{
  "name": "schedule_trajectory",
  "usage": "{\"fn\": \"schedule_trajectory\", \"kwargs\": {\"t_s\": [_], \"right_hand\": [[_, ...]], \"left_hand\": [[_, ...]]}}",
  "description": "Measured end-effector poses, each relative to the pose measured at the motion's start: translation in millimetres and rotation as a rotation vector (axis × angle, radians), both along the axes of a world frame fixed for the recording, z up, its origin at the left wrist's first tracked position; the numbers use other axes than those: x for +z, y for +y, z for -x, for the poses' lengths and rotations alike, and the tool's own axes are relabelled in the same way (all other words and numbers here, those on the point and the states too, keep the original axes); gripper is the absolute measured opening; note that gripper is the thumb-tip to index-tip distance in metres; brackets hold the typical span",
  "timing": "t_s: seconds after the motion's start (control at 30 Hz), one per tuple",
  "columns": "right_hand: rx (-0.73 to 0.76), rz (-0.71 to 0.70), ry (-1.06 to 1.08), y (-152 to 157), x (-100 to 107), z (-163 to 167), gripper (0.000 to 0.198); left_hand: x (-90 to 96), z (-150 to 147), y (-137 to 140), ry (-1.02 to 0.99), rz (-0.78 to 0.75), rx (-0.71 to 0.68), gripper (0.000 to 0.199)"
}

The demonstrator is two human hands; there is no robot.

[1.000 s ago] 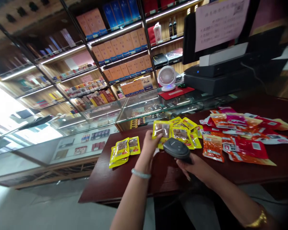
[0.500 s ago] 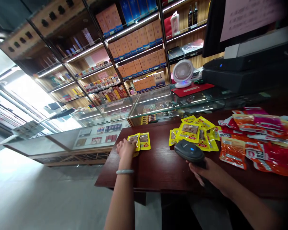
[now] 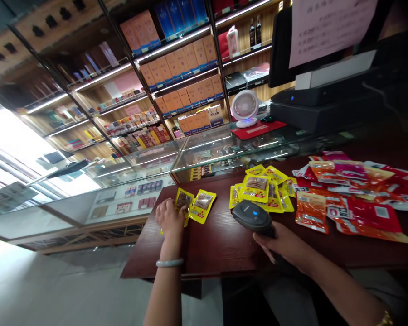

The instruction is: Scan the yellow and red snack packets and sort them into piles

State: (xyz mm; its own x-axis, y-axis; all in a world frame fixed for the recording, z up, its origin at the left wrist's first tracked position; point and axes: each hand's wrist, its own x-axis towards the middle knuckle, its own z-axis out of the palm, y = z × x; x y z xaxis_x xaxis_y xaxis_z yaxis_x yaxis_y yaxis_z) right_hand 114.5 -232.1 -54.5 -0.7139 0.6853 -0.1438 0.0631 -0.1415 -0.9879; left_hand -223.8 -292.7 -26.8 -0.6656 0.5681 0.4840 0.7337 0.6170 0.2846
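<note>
My left hand (image 3: 170,218), with a pale bangle on its wrist, is at the left end of the dark red table. Its fingers are curled over a small yellow snack packet (image 3: 184,199), the thumb lying on the packet's face. Just right of it, a second yellow packet (image 3: 202,206) lies flat and tilted. My right hand (image 3: 279,242) grips a black barcode scanner (image 3: 252,215) by its handle, a blue light showing on top. Behind the scanner's head is a heap of yellow snack packets (image 3: 257,186), which it partly hides.
Orange, red and pink snack bags (image 3: 358,181) are piled on the table (image 3: 221,235) at the right. A glass display counter (image 3: 207,151) runs behind, with a small white fan (image 3: 245,106) on it. A monitor (image 3: 280,54) stands at the upper right.
The two yellow packets at my left hand have spread apart, the right one now turned at an angle. The scanner stays in my right hand. The whole view has shifted slightly.
</note>
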Motion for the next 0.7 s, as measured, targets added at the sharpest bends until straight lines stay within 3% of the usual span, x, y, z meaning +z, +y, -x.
{"fn": "schedule_trajectory", "kwargs": {"t_s": [0.1, 0.3, 0.5, 0.7], "right_hand": [[-0.004, 0.016, 0.006, -1, 5, 0, 0.047], [-0.053, 0.008, 0.070, 1, 25, -2, 0.052], [-0.110, 0.000, 0.117, 10, 28, -13, 0.054], [-0.166, 0.024, 0.134, 14, 14, -21, 0.054]], "left_hand": [[2.8, -10, 3, -0.224, -0.108, -0.021, 0.026], [-0.2, -53, 22, -0.529, -0.339, -0.400, 0.035], [-0.9, -83, 42, -0.662, -0.354, -0.534, 0.036], [3.4, -133, 96, -0.777, -0.339, -0.557, 0.037]]}}
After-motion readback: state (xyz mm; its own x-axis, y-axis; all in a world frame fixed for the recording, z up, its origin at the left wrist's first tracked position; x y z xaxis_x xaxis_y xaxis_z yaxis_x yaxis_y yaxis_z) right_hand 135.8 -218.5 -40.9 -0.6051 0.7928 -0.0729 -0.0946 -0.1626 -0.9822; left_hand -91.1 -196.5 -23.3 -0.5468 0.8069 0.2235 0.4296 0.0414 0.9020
